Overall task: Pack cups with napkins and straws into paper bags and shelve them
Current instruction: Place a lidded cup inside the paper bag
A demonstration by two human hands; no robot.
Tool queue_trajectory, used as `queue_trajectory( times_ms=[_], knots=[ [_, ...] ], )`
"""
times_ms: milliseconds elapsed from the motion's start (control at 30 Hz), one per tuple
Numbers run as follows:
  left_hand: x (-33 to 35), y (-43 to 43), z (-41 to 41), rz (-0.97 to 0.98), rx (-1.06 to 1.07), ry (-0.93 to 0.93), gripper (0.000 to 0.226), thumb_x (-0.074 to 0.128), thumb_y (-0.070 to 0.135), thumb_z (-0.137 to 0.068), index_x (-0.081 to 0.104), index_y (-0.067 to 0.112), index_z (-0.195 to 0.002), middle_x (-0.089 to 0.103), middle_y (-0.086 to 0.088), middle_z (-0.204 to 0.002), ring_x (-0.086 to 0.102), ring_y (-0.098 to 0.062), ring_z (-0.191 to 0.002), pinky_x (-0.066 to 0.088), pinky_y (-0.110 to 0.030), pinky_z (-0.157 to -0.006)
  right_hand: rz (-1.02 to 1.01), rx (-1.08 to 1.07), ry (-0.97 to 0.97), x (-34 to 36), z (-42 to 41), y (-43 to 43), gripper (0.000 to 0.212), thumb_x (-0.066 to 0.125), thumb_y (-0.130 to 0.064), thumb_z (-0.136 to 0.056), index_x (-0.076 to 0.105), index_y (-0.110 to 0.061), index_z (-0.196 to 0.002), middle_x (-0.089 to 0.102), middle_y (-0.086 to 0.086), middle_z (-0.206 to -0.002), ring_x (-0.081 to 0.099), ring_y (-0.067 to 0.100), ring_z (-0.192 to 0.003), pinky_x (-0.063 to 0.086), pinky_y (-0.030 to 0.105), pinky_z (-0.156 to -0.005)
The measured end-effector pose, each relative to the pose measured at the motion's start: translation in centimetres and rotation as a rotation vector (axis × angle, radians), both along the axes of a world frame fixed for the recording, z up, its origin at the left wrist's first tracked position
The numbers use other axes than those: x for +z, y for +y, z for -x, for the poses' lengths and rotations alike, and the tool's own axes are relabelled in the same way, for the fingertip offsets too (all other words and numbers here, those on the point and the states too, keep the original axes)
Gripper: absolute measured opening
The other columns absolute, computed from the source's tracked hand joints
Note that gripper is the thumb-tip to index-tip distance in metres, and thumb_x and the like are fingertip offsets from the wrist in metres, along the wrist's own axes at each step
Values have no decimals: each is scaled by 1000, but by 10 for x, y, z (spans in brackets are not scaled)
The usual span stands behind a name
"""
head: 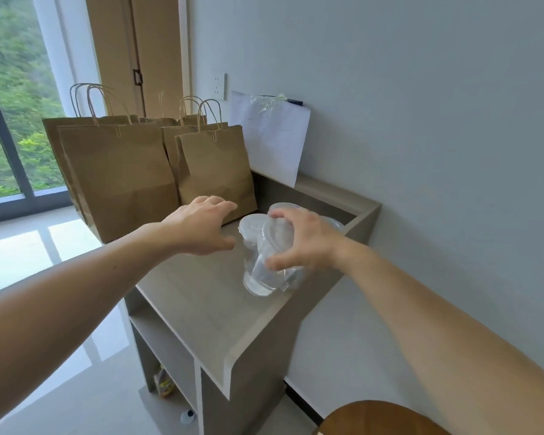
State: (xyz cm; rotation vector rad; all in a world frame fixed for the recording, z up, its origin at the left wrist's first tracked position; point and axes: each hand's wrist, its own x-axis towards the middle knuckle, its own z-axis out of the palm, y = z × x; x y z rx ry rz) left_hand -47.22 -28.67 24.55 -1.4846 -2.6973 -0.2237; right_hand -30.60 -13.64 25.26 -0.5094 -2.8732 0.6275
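R hand (pixel 308 243) grips a clear cup (pixel 264 271) near its rim, fingers over the top and thumb on the near side. The cup is tilted, base pointing down and toward the camera, over the right part of the desk (pixel 201 306); can't tell if the base touches the desk. L hand (pixel 201 227) is wide, fingers spread and holding nothing, palm down above the desk, just left of the cup and just in front of the bags. More clear cups (pixel 250 227) w/ lids sit right behind the held one, partly hidden by the R hand; can't tell how many. Brown paper bags (pixel 120 180) w/ twisted handles stand upright in a tight group at the desk's far left; the nearest small bag (pixel 217 174) is beside the cups. A white sheet (pixel 270 136) leans on the wall behind the desk's raised back edge, w/ crumpled clear plastic (pixel 274 100) at its top. Wall socket (pixel 220 86) is above it to the left. Under the desk top is an open shelf (pixel 161 337), w/ a yellowish packet (pixel 164 383) lower down and a small bottle (pixel 187 416) on the floor. A round wooden top (pixel 380 419) shows at bottom right. Window (pixel 10 105) on the left, w/ green outside.
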Motion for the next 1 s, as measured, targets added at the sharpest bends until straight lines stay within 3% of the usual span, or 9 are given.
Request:
queue_trajectory(
  times_ms=[133, 267, 367, 467, 700, 867, 1000],
  knots=[
    [25, 29, -25, -54, -78, 45, 74, 59, 44, -89, 27, 25, -153, 31, 3, -157, 24, -21, -145, 35, -40, -109, 18, -114, 212, 43, -56, 16, 92, 87, -47, -63, 41, -37, -142, 44, -8, -138, 42, 12, -129, 39, 37, -108],
    [39, 69, -67, -90, -219, 83, 71, 58, 45, -88, 31, 24, -151, 38, 0, -152, 31, -23, -140, 37, -40, -107, 21, -283, 337, 67, -134, 31, 97, 84, -55, -52, 45, -36, -139, 49, -9, -135, 47, 10, -125, 42, 32, -105],
    [34, 103, -113, -86, -342, 79, 69, 58, 46, -88, 34, 24, -149, 42, -1, -147, 35, -24, -137, 39, -40, -104, 46, -427, 341, 61, -198, 41, 91, 91, -43, -61, 46, -34, -140, 49, -8, -134, 48, 10, -124, 41, 31, -105],
    [14, 137, -169, -45, -451, 55, 74, 59, 46, -87, 30, 25, -151, 38, -3, -151, 31, -26, -140, 35, -43, -108, 21, -582, 238, 30, -257, 49, 91, 89, -45, -61, 45, -34, -140, 49, -7, -134, 47, 12, -124, 42, 34, -104],
    [-97, 175, -313, 270, -691, -56, 77, 64, 47, -87, 30, 18, -151, 37, -3, -152, 32, -24, -140, 36, -41, -110, 99, -876, 26, -79, -372, 54, 97, 85, -53, -60, 40, -33, -143, 45, -6, -134, 43, 17, -126, 43, 35, -96],
    [-211, 153, -392, 715, -740, -231, 72, 76, 56, -72, 51, 18, -128, 62, -1, -114, 61, -21, -99, 56, -36, -86, 184, -958, -71, -155, -415, 53, 98, 83, -54, -60, 37, -32, -143, 44, -3, -136, 40, 20, -127, 44, 38, -94],
    [-276, 127, -433, 827, -653, -401, 83, 63, 77, -67, 51, 21, -126, 63, 1, -117, 61, -21, -101, 54, -38, -88, 232, -964, -102, -195, -426, 48, 95, 81, -52, -62, 37, -30, -143, 43, -3, -136, 38, 20, -128, 44, 38, -95]
  ],
)
